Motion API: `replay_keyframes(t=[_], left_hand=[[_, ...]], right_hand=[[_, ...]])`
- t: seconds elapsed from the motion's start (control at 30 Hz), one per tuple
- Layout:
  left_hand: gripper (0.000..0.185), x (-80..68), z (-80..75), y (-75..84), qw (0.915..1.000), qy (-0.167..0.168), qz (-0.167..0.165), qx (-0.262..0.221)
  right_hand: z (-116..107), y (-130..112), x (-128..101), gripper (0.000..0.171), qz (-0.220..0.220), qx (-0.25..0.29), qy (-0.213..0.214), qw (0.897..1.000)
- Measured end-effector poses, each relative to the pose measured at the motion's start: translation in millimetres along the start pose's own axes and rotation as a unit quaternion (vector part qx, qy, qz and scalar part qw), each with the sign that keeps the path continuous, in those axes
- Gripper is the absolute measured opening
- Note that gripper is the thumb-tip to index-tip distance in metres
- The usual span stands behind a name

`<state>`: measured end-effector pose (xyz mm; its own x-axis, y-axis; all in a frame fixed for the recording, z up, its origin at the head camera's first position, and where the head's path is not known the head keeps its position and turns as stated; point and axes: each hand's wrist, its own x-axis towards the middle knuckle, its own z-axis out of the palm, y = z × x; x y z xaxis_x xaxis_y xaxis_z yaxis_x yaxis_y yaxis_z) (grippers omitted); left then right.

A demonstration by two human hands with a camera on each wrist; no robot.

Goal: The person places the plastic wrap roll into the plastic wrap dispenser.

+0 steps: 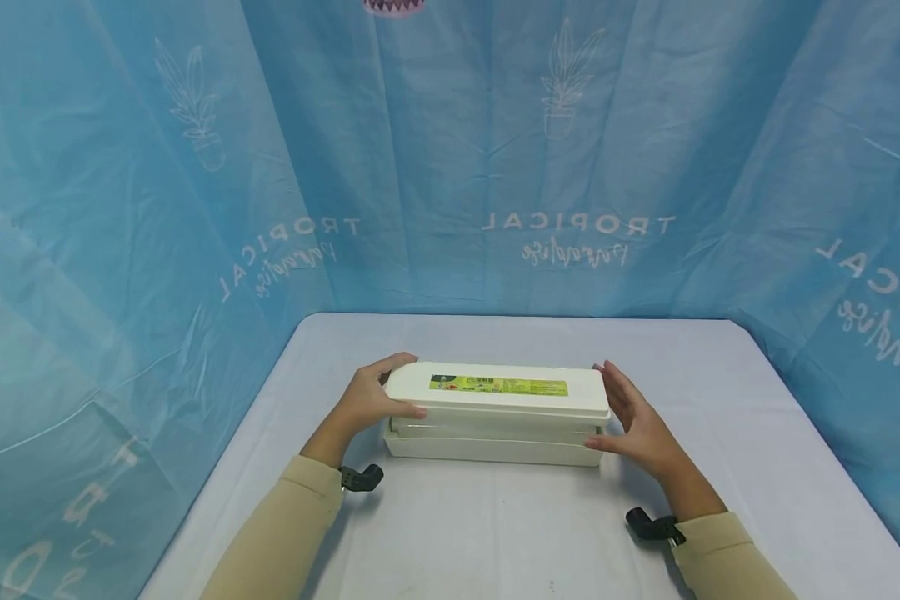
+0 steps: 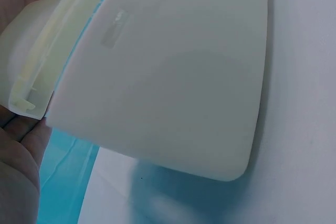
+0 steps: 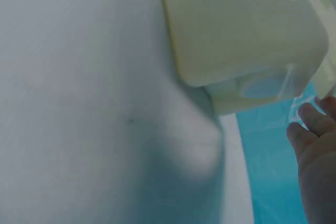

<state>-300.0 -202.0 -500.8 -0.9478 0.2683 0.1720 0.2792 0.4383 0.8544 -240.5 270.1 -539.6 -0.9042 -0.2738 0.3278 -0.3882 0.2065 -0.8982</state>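
Observation:
A long cream-white plastic box rests on the table. Its lid has a yellow-green label and sits raised above the base, with a narrow gap in the left wrist view. My left hand grips the lid's left end, thumb along the front and fingers behind. Around the right end stands my right hand, thumb by the front corner and fingers loosely extended behind. In the right wrist view its fingertips lie close to the lid's edge; whether they touch is unclear. The box's inside is hidden.
A white cloth covers the table. Blue printed curtains hang behind it and along both sides. Black wrist-camera mounts jut out beside both sleeves.

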Motion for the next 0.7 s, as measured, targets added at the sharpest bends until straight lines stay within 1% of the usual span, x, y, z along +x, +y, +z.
replay_keyframes(t=[0.1, 0.3, 0.43, 0.7], left_hand=[[0.106, -1.0, 0.8, -0.1, 1.0, 0.001, -0.005, 0.002], [0.101, -3.9, 1.6, 0.3, 0.9999, 0.008, -0.006, 0.006], [0.103, -5.6, 2.7, 0.1, 0.9999, 0.006, -0.007, 0.011], [0.104, -10.5, 3.0, 2.9, 0.9999, 0.009, -0.014, 0.004]], right_hand=[[1.5, -7.0, 0.9, 0.127, -0.007, -0.023, 0.004, 1.0], [3.4, -16.5, 3.1, 0.119, -0.004, -0.087, 0.013, 0.996], [5.2, -19.3, 4.1, 0.115, -0.007, -0.117, 0.019, 0.993], [8.5, -22.6, 6.0, 0.117, -0.001, -0.176, 0.036, 0.984]])
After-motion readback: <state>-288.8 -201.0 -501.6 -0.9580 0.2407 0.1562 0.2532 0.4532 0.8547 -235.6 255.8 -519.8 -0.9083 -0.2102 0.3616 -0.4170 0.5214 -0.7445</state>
